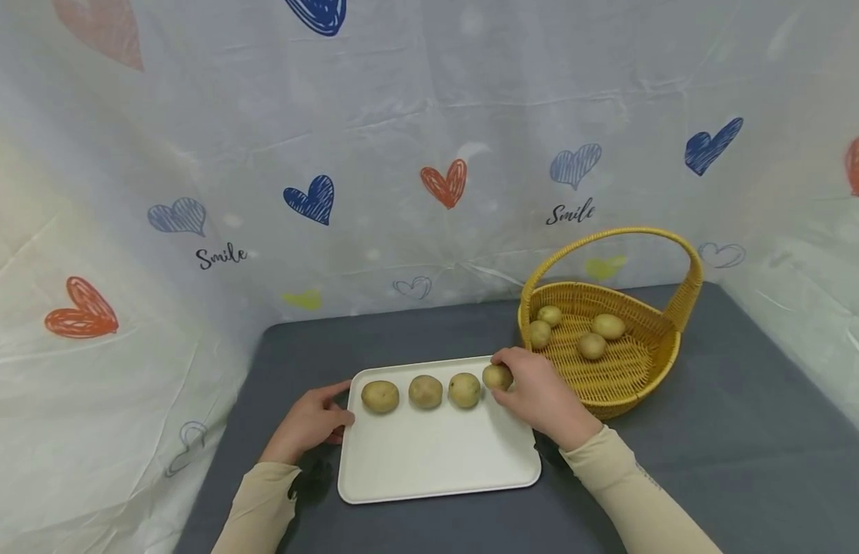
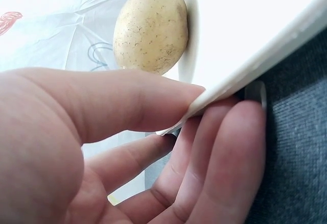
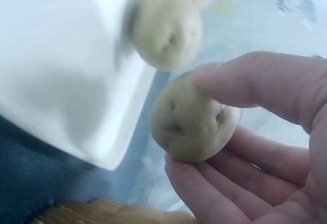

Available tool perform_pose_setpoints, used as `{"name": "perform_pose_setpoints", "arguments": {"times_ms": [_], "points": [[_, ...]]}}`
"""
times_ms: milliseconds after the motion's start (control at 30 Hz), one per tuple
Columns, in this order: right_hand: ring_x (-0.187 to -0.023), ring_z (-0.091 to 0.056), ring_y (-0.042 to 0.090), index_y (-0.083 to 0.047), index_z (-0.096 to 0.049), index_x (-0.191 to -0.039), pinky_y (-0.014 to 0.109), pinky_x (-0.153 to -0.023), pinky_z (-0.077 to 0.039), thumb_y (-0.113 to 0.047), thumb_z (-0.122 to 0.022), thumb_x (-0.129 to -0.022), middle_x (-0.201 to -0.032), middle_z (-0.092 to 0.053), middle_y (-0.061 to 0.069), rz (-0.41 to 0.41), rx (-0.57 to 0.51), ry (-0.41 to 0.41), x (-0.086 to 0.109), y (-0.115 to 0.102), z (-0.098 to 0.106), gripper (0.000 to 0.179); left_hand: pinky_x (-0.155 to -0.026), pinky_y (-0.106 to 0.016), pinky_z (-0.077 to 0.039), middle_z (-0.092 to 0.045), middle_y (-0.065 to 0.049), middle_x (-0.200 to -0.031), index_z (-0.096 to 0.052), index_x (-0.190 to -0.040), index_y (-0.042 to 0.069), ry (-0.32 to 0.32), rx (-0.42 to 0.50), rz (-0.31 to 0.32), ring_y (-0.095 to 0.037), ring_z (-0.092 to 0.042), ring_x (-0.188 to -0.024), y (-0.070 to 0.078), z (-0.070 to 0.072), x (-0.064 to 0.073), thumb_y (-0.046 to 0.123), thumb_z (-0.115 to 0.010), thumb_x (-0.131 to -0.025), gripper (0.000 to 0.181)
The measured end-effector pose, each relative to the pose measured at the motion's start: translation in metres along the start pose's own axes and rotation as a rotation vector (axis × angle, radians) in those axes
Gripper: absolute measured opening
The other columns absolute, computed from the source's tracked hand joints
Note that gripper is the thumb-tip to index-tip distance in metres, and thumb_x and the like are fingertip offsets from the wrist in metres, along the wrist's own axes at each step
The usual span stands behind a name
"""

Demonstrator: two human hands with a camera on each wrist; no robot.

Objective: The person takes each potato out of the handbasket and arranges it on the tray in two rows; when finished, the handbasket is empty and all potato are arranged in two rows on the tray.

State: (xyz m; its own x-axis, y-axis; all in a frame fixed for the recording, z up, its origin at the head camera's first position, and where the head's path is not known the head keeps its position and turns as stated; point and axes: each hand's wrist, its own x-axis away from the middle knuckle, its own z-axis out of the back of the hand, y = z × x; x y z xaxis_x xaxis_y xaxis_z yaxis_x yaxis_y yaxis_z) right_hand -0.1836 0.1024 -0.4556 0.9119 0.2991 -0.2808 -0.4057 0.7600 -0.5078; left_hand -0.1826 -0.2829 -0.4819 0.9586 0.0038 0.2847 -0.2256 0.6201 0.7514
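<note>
A white rectangular tray (image 1: 436, 462) lies on the grey table with three potatoes in a row along its far side: a left one (image 1: 379, 397), a middle one (image 1: 426, 392) and a right one (image 1: 464, 390). My left hand (image 1: 310, 419) pinches the tray's left edge, thumb on top and fingers beneath, as the left wrist view shows. At the tray's far right corner, my right hand (image 1: 540, 391) holds a fourth potato (image 3: 191, 122) between thumb and fingers. That potato is beside the right one of the row.
A yellow wicker basket (image 1: 668, 362) with a tall arched handle stands right of the tray, close to my right hand. Several potatoes (image 1: 608, 326) lie in it. Behind the table (image 1: 762, 415) hangs a white sheet (image 1: 374, 115) printed with hearts.
</note>
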Motion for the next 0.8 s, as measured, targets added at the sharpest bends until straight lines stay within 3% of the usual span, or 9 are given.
{"name": "perform_pose_setpoints", "arguments": {"times_ms": [367,600,800], "points": [[-0.093,-0.074,0.027,0.002,-0.074,-0.110,0.042,-0.079,-0.063,0.001,-0.087,-0.084,-0.105,-0.074,0.015,0.035,0.074,0.004,0.002,-0.002,-0.020,0.029,-0.064,-0.036,-0.065,-0.070,-0.012,-0.081,-0.052,-0.161,0.006,0.006,-0.012,0.000,-0.020,-0.072,-0.065,0.001,-0.001,-0.001,0.008,-0.075,-0.091,0.074],[-0.084,-0.071,0.026,0.003,-0.072,-0.108,0.041,-0.073,-0.062,0.004,-0.086,-0.083,-0.098,-0.072,0.014,0.080,0.156,0.024,0.001,0.001,-0.025,0.028,-0.064,-0.036,-0.065,-0.070,-0.011,-0.082,-0.052,-0.161,0.007,0.003,-0.018,0.001,-0.020,-0.072,-0.065,0.000,-0.002,-0.001,0.008,-0.076,-0.091,0.074],[-0.086,-0.073,0.028,0.004,-0.072,-0.106,0.041,-0.074,-0.063,0.007,-0.086,-0.082,-0.099,-0.073,0.014,0.103,0.172,0.041,0.001,0.003,-0.028,0.028,-0.064,-0.036,-0.065,-0.070,-0.011,-0.082,-0.051,-0.162,0.007,-0.006,-0.015,-0.006,-0.020,-0.072,-0.065,0.002,-0.001,-0.001,0.008,-0.076,-0.091,0.075]]}}
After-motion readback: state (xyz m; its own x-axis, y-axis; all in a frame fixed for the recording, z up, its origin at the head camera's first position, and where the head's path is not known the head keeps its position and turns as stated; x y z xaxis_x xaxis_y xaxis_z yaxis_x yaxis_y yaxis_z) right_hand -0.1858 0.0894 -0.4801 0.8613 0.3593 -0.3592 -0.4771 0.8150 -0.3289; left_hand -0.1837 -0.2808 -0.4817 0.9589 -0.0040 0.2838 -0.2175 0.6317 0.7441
